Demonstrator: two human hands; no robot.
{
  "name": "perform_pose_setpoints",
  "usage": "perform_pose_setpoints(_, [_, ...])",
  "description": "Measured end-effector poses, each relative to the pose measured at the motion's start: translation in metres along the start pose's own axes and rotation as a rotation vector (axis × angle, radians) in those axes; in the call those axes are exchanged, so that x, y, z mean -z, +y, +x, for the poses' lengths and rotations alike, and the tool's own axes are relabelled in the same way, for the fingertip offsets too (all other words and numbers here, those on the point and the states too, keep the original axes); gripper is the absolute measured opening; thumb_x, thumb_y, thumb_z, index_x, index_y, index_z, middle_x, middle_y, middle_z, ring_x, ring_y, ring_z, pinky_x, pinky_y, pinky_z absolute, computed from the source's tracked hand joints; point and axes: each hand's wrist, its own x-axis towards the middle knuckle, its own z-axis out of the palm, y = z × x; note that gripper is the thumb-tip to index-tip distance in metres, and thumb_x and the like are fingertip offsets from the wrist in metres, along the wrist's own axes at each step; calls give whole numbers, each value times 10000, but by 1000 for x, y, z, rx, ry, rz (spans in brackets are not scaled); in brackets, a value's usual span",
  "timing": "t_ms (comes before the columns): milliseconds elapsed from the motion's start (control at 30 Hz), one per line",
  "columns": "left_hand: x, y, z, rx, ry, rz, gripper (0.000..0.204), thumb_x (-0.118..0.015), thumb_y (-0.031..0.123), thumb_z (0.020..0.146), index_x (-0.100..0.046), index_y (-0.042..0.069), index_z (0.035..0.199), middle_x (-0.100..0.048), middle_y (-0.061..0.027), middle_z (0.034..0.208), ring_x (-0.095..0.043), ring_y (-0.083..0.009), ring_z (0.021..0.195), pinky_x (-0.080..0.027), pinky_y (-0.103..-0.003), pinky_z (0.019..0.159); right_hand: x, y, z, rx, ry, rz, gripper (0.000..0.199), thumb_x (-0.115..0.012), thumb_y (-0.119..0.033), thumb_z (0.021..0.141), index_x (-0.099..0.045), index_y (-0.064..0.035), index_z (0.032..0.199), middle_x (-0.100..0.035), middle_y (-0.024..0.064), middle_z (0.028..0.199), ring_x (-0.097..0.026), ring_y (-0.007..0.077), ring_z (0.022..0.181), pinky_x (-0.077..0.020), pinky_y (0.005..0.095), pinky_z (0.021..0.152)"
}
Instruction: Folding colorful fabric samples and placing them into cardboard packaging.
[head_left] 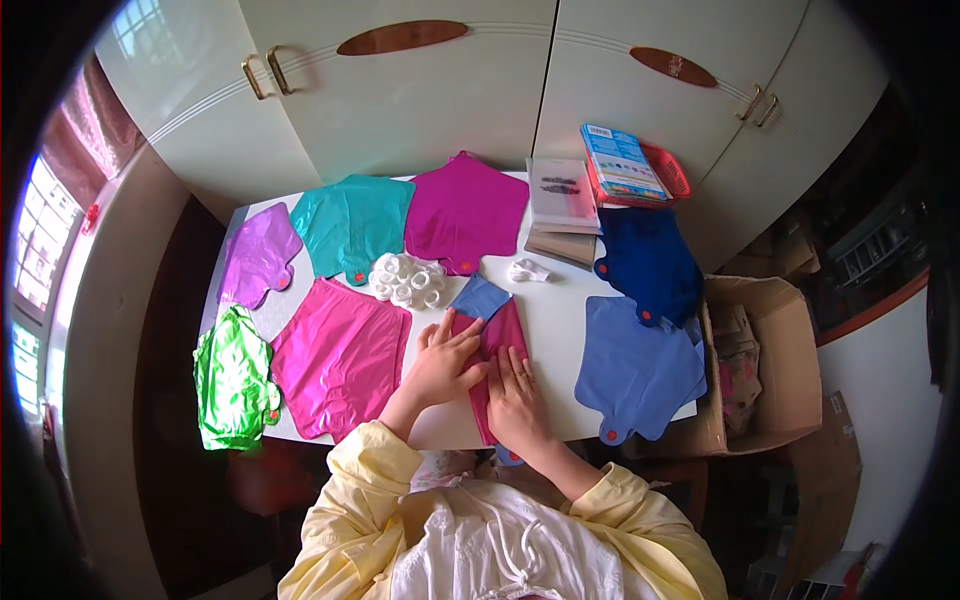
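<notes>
A dark magenta foil sheet (509, 325), folded into a long narrow strip, lies in front of me on the white table. A blue foil piece (480, 297) shows at its far end, and a bit of blue with a red dot pokes out at the near end. My left hand (443, 362) rests on the strip's left side, fingers spread. Lying flat along its right side is my right hand (517, 402), fingers stretched out. Both hands press on the foil without gripping it. These pieces look like uninflated foil balloons.
Around the strip lie pink (345, 355), green (231, 380), purple (260, 255), teal (350, 225), magenta (465, 212), navy (652, 262) and blue (645, 365) foil balloons. White ribbon rolls (405, 280) sit mid-table. Packs stand on a red basket (668, 172). A cardboard box (775, 440) adjoins the right edge.
</notes>
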Motion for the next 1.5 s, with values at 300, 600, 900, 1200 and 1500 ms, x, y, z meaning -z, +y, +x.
perform_pose_setpoints(300, [-8,1,24,321,240,-263,199,-692,196,713,-647,8,760,-588,-141,756,-599,-305,726,-481,-382,661,4,-4,3,22,12,-30,477,-465,-95,823,-448,122,1247,-451,294,1305,-400,389,1278,-266,483,1101])
perform_pose_setpoints(600, [-3,-7,25,340,204,-254,163,-688,144,636,-620,4,684,-575,-159,787,-596,-319,728,-489,-387,677,8,-5,0,69,26,-99,399,-474,-135,833,-548,64,1171,-514,217,1275,-431,344,1262,-271,449,1103])
perform_pose_setpoints(900, [-2,-10,24,341,233,-304,161,-680,123,615,-610,-12,669,-565,-180,876,-593,-326,795,-494,-384,724,5,-2,0,81,44,-32,385,-479,-120,825,-557,63,1155,-541,222,1242,-468,338,1231,-284,431,1101])
perform_pose_setpoints(1200, [-1,-6,24,285,250,-285,130,-665,83,611,-594,-13,661,-535,-181,941,-591,-322,812,-506,-379,724,4,-1,-1,91,52,17,417,-523,-93,802,-531,57,1192,-537,226,1248,-487,338,1216,-321,443,1076])
perform_pose_setpoints(1500, [-1,-3,23,266,247,-220,151,-667,60,610,-586,-8,719,-519,-191,970,-591,-330,810,-511,-384,718,6,0,-1,96,48,43,423,-526,-92,792,-533,58,1187,-534,225,1252,-494,342,1203,-331,450,1067])
